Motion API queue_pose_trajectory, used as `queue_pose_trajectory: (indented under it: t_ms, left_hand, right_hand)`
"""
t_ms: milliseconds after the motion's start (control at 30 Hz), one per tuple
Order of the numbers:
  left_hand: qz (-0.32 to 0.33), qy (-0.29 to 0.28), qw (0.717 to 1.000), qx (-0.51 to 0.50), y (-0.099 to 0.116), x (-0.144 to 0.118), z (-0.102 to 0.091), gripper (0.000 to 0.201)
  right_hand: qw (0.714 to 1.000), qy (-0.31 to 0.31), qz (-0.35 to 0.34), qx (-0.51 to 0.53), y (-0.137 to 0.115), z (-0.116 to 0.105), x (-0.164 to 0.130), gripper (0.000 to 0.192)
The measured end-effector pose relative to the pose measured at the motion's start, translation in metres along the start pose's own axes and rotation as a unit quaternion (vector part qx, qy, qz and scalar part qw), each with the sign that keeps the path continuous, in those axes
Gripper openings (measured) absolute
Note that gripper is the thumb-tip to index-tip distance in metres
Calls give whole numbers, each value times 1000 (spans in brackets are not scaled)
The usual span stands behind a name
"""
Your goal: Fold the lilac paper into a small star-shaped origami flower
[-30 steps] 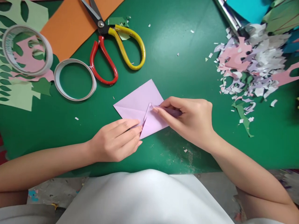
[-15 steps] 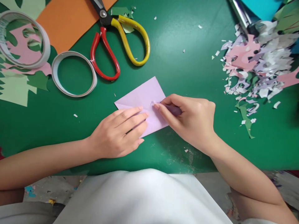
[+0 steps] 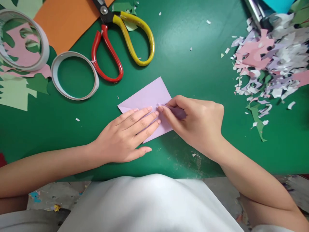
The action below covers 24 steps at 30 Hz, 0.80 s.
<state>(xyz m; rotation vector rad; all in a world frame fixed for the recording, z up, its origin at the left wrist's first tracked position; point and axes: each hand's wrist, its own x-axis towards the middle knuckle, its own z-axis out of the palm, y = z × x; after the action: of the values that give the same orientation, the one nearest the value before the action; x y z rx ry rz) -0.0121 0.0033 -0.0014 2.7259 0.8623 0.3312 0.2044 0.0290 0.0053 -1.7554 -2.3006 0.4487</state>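
Note:
A lilac piece of folded paper (image 3: 149, 91) lies on the green table, one corner pointing away from me. My left hand (image 3: 127, 132) rests flat across its lower left part, fingers stretched out and thumb apart on the table. Thumb and fingers of my right hand (image 3: 195, 119) are closed in a pinch near the paper's middle. Between them is a shaded purple piece (image 3: 177, 112), which looks like a lifted flap of the same paper; its far end is hidden by the hand. The left fingertips are close beside the right thumb.
Scissors (image 3: 117, 19) with red and yellow handles lie beyond the paper, partly over an orange sheet (image 3: 65, 22). Two white tape rings (image 3: 54, 75) are at the left, among green and pink cut paper. A heap of paper scraps (image 3: 280, 58) lies at the right.
My left hand has slid a little to the right over the paper, its fingers straighter and its thumb further out. My right hand keeps its pinch. The view has shifted slightly.

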Motion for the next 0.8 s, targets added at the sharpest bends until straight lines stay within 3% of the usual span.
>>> queue_pose_trajectory:
  t_ms: [200, 300, 467, 800]
  left_hand:
    - [5, -16, 1000, 22, -1, 2, -3, 52]
    - [8, -21, 999, 27, -1, 3, -3, 53]
    - [1, -22, 1000, 21, -3, 3, -2, 57]
    - [0, -28, 999, 15, -7, 7, -4, 57]
  right_hand:
    - [999, 7, 11, -38, -3, 4, -2, 42]
    - [999, 25, 2, -34, -2, 1, -2, 35]
    - [1000, 3, -4, -2, 2, -3, -1, 27]
    - [994, 74, -68, -35, 4, 3, -5, 22]
